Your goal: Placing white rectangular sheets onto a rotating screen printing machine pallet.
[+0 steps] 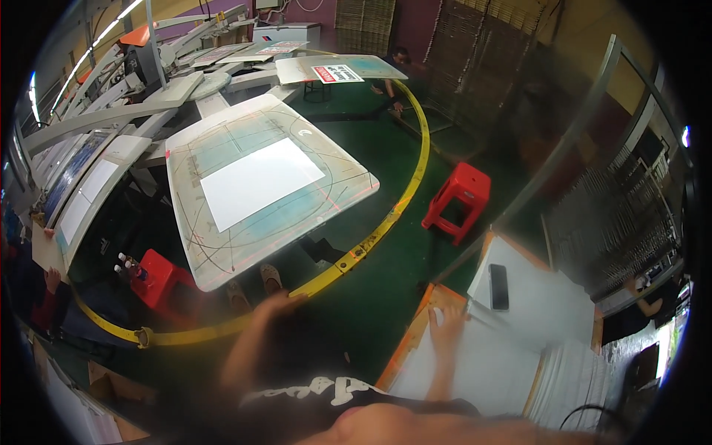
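My left hand (280,305) is stretched out at the yellow curved rail (356,256), its fingers pointing right and slightly smeared. Nothing shows in it. My right hand (447,328) rests at the near left part of a stack of white sheets (475,363), thumb and fingers apart over the sheet edge. In front of me a large pale printing platen (348,182) with rounded corners carries one blank white sheet (263,182), lying flat and slightly askew. Thin red light lines cross the platen.
A phone (498,287) lies on white sheets at right. Red stools stand beyond the rail (463,193) and at left with bottles (152,278). A co-worker's hands (52,278) touch the left platen. Another person crouches near a far platen bearing a printed sheet (337,73). A metal frame (564,141) rises right.
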A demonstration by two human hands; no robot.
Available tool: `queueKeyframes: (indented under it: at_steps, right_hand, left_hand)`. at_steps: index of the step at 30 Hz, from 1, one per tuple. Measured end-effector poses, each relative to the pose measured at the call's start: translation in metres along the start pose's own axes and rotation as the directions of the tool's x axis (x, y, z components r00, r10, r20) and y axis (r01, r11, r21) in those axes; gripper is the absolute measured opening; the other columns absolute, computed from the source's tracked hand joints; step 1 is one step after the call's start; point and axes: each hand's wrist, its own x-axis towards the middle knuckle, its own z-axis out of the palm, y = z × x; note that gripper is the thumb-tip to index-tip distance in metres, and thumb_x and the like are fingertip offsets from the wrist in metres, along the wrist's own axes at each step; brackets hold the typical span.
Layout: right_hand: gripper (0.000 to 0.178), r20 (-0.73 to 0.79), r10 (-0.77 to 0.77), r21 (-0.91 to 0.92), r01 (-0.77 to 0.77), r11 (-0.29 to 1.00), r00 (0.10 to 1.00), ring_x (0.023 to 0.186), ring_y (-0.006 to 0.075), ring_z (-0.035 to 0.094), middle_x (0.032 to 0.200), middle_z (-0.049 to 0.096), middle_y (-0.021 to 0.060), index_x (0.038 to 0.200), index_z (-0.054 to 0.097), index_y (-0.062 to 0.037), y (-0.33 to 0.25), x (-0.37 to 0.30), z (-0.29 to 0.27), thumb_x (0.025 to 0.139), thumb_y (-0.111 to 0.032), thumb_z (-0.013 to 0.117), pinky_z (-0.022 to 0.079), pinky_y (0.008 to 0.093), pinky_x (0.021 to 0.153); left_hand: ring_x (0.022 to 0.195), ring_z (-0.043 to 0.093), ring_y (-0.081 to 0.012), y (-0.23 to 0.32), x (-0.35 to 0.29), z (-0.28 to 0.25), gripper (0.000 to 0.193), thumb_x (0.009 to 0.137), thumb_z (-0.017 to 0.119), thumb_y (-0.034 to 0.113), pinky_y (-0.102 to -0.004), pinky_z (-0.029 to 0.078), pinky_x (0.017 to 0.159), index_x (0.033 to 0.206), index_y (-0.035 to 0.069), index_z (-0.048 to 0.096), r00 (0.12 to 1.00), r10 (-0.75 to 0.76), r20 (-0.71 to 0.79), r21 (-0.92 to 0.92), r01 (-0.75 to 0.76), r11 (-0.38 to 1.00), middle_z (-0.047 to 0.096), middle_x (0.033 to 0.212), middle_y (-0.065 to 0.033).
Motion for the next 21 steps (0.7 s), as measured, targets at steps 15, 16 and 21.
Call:
queueKeyframes:
  at_steps: [15, 16, 21]
  right_hand:
    - [0.033, -0.031, -0.049, -0.019, 0.048, 0.999, 0.998, 0.095, 0.0285, 0.052, 0.09, 0.057, 0.0102, 0.087, 0.06, -0.0032, 0.003, 0.0, 0.001, 0.083, -0.036, 0.065, 0.041, 0.0392, 0.086]
    - [0.033, -0.031, -0.05, -0.02, 0.049, 0.999, 0.998, 0.095, 0.0285, 0.052, 0.09, 0.057, 0.0102, 0.087, 0.06, -0.0032, 0.003, 0.0, 0.001, 0.083, -0.036, 0.065, 0.041, 0.0392, 0.086]
    - [0.035, -0.027, -0.034, -0.002, 0.034, 0.999, 0.999, 0.094, 0.0284, 0.052, 0.09, 0.057, 0.01, 0.087, 0.06, -0.0036, 0.002, 0.0, -0.001, 0.083, -0.038, 0.064, 0.041, 0.0393, 0.085]
  left_hand:
    - [0.063, 0.064, -0.0223, -0.021, 0.023, 0.002, 0.072, 0.079, 0.055, 0.065, -0.0345, 0.049, 0.064, 0.089, -0.006, 0.064, 0.999, -0.004, 0.04, 0.027, 0.003, 1.0, 0.063, 0.068, -0.0137]
    - [0.063, 0.064, -0.0224, -0.021, 0.023, 0.001, 0.072, 0.079, 0.055, 0.065, -0.0347, 0.049, 0.065, 0.089, -0.006, 0.065, 0.999, -0.012, 0.037, 0.047, 0.01, 0.999, 0.064, 0.068, -0.0136]
    - [0.064, 0.065, -0.0229, -0.013, 0.016, 0.0, 0.072, 0.079, 0.054, 0.065, -0.0348, 0.049, 0.066, 0.09, -0.005, 0.065, 0.999, -0.014, 0.039, 0.059, 0.011, 0.998, 0.064, 0.069, -0.014]
